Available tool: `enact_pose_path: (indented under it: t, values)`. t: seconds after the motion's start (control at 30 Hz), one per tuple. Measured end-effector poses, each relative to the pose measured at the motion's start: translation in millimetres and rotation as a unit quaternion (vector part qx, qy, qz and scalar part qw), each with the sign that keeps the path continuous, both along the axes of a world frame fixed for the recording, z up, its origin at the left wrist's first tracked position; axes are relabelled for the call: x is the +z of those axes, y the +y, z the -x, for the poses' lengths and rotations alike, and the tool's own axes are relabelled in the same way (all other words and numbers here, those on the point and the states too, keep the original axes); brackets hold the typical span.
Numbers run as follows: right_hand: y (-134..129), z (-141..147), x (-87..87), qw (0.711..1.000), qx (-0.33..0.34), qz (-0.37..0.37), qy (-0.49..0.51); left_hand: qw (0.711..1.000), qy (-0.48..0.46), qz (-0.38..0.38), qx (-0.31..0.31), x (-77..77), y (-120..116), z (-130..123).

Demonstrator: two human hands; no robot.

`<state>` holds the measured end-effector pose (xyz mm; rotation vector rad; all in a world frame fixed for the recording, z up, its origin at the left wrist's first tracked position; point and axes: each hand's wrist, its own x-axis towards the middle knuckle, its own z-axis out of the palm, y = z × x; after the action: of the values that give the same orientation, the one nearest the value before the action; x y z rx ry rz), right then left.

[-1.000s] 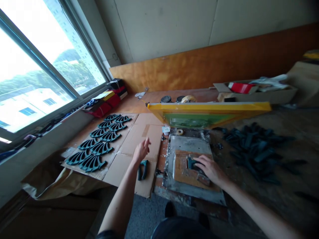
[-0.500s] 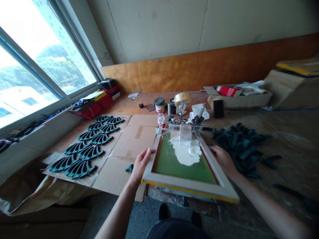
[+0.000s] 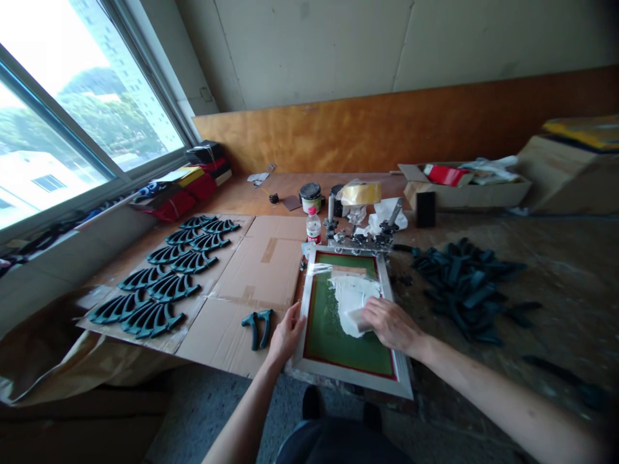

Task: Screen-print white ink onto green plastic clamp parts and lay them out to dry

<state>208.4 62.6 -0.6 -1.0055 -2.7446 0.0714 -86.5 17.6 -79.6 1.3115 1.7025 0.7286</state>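
Observation:
A screen printing frame [image 3: 309, 351] with green mesh and a pale border lies flat in front of me. White ink [image 3: 349, 295] is spread over the upper middle of the mesh. My right hand [image 3: 389, 325] is closed around a pale squeegee [image 3: 360, 319], which rests in the lower part of the ink. At the frame's left side, my left hand [image 3: 289, 332] grips the edge, its fingertips partly hidden. Just left of that hand, two dark green curved handle-like pieces [image 3: 258, 327] lie on a cardboard sheet [image 3: 227, 332]. A metal hinge clamp [image 3: 360, 241] holds the frame's far end.
Rows of similar green pieces [image 3: 162, 287] lie on the cardboard at left. A loose heap of them [image 3: 467, 283] is on the table at right. Behind the frame stand a bottle [image 3: 313, 227], a lidded jar [image 3: 310, 197] and a tape roll [image 3: 360, 193]. An open carton [image 3: 471, 193] sits farther back.
The frame has come down from a raised tilt to lying flat. My right hand has left its right edge and taken hold of the squeegee, now nearer me. Two green pieces show beside my left hand.

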Motion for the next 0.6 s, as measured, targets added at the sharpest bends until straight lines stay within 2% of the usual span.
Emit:
enact_pose_path:
  t: [0.07,0.13,0.2,0.27,0.33,0.4,0.5,0.6]
  values:
    - [-4,-8,3.8,0.998,0.049,0.033,0.001,1.0,0.006,-0.003,-0.004,-0.9,0,0]
    - [1,-10,7.6,0.997,0.038,0.059,0.004,1.0,0.003,-0.009,-0.006,-0.8,0,0]
    - [4,-6,5.1,0.999,-0.002,0.038,0.025,1.0,-0.011,-0.014,-0.001,1.1,0,-1]
    - [0,-4,-4.1,0.998,-0.021,-0.019,0.057,0.999,-0.035,-0.012,0.007,4.2,-1,-1]
    - [-10,-6,-13.7,0.995,0.005,-0.059,0.078,0.998,-0.057,-0.008,0.017,7.1,-2,-1]
    - [-17,-10,-15.3,0.995,0.034,-0.052,0.079,0.997,-0.071,-0.002,0.029,10.0,-2,-2]
    - [-3,-7,2.2,0.998,0.001,0.001,0.063,0.995,-0.092,0.003,0.036,17.9,-1,-1]
    - [37,5,31.7,0.994,-0.094,0.007,0.057,0.991,-0.134,-0.002,0.024,38.1,0,2]
